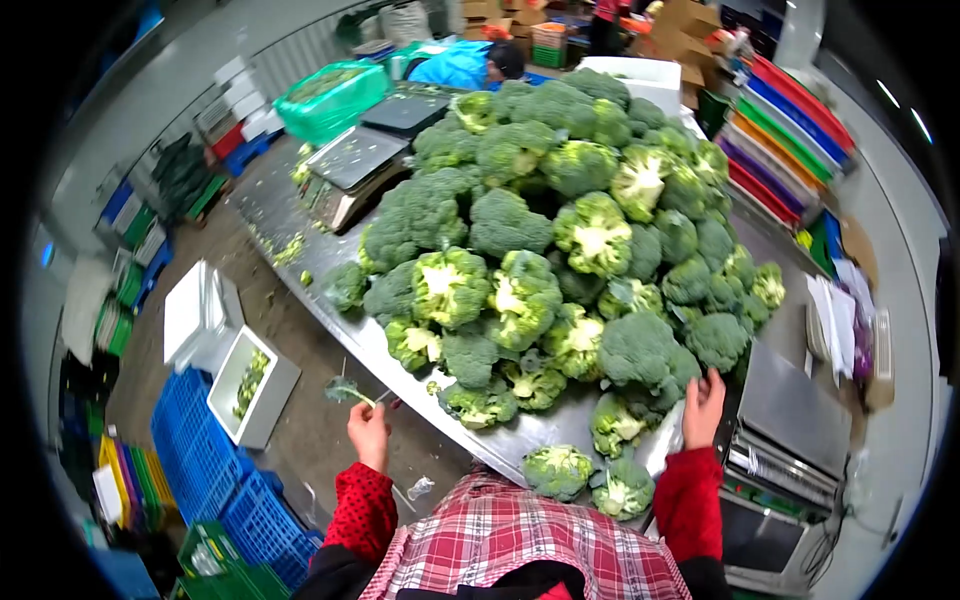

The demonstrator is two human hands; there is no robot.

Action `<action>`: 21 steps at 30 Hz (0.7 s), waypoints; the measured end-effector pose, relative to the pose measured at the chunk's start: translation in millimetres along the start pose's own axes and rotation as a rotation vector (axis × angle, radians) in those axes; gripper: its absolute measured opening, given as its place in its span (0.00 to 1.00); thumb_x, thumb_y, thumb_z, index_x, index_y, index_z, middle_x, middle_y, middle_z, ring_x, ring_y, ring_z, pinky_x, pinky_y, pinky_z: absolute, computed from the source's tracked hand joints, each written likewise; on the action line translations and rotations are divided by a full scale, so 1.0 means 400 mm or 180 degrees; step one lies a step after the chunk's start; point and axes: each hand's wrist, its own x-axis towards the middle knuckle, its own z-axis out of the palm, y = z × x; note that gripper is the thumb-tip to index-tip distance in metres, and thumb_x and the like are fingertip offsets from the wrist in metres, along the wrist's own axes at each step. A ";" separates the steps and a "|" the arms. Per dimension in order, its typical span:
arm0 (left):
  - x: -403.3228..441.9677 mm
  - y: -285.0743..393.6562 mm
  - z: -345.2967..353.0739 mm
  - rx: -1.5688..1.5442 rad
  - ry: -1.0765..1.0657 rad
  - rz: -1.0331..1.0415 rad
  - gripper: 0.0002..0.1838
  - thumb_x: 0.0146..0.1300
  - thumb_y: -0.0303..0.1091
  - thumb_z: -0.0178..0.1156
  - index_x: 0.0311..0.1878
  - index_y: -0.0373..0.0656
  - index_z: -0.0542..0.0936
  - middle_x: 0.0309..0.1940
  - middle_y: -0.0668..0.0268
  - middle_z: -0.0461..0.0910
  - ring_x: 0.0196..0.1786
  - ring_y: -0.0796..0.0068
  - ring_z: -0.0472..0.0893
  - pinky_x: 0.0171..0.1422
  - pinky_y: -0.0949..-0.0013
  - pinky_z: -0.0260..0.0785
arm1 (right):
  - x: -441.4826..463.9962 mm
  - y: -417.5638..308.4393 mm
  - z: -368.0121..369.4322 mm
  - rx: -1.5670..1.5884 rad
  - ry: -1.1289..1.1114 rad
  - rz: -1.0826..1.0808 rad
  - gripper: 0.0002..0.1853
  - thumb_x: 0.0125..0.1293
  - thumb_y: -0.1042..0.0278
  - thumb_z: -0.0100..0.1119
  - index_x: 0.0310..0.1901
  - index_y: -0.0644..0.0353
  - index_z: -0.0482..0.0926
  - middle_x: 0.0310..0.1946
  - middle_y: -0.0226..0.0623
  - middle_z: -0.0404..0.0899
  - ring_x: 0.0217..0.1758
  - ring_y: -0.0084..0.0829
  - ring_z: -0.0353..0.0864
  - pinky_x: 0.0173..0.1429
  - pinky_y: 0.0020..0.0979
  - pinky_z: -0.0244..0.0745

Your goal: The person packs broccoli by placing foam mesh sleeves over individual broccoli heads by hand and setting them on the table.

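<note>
A large heap of broccoli heads covers the metal table. My left hand is past the table's near left edge, its fingers pinched on the stem of a small broccoli piece. At the right side of the heap my right hand has its fingers apart, the tips close to a broccoli head; whether they touch it I cannot tell. Two loose heads lie at the near edge, in front of my checked apron.
A scale and a green-lined container stand at the back left. On the floor at left are a white foam box and blue crates. Stacked colored crates stand right. A person in blue is behind the table.
</note>
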 end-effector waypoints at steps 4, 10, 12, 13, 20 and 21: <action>-0.199 0.076 0.035 0.1045 0.0006 0.2024 0.38 0.47 0.37 0.72 0.60 0.34 0.67 0.55 0.53 0.70 0.50 0.61 0.74 0.55 0.62 0.68 | -0.190 -0.003 -0.030 -0.0324 -0.0393 0.0271 0.34 0.60 0.66 0.62 0.66 0.63 0.61 0.59 0.47 0.66 0.60 0.40 0.70 0.62 0.39 0.66; -0.367 0.043 0.168 0.1707 -0.2628 0.3481 0.48 0.42 0.61 0.71 0.61 0.37 0.68 0.51 0.47 0.75 0.51 0.49 0.77 0.56 0.54 0.70 | -0.342 0.009 -0.066 -0.0471 -0.2022 0.1087 0.41 0.50 0.56 0.71 0.62 0.70 0.65 0.58 0.53 0.71 0.61 0.45 0.71 0.64 0.37 0.65; -0.373 0.038 0.206 0.1874 -0.3150 0.3049 0.48 0.41 0.60 0.72 0.61 0.37 0.68 0.50 0.47 0.75 0.49 0.48 0.77 0.54 0.54 0.71 | -0.339 -0.026 -0.065 -0.0722 -0.2089 0.0640 0.43 0.44 0.53 0.75 0.59 0.70 0.69 0.55 0.53 0.75 0.59 0.44 0.74 0.63 0.36 0.67; -0.376 0.041 0.222 0.2045 -0.3596 0.2614 0.49 0.40 0.59 0.72 0.60 0.36 0.68 0.50 0.47 0.74 0.48 0.47 0.77 0.53 0.55 0.72 | -0.337 -0.031 -0.066 -0.0858 -0.2133 0.0402 0.41 0.44 0.54 0.76 0.57 0.70 0.71 0.53 0.53 0.76 0.57 0.44 0.75 0.62 0.36 0.69; -0.367 -0.023 0.283 0.0887 -0.3236 0.2248 0.39 0.35 0.50 0.75 0.49 0.36 0.75 0.38 0.54 0.75 0.42 0.47 0.77 0.47 0.59 0.72 | -0.317 -0.094 -0.057 -0.0145 -0.2044 0.1128 0.29 0.46 0.66 0.73 0.51 0.68 0.75 0.43 0.46 0.80 0.47 0.35 0.79 0.55 0.33 0.73; -0.368 0.000 0.261 0.0721 -0.3077 0.2168 0.35 0.34 0.45 0.77 0.46 0.35 0.76 0.38 0.56 0.76 0.40 0.54 0.79 0.46 0.63 0.73 | -0.307 -0.136 -0.060 -0.0215 -0.2091 0.0798 0.29 0.45 0.67 0.73 0.51 0.68 0.75 0.43 0.45 0.80 0.47 0.35 0.79 0.55 0.32 0.72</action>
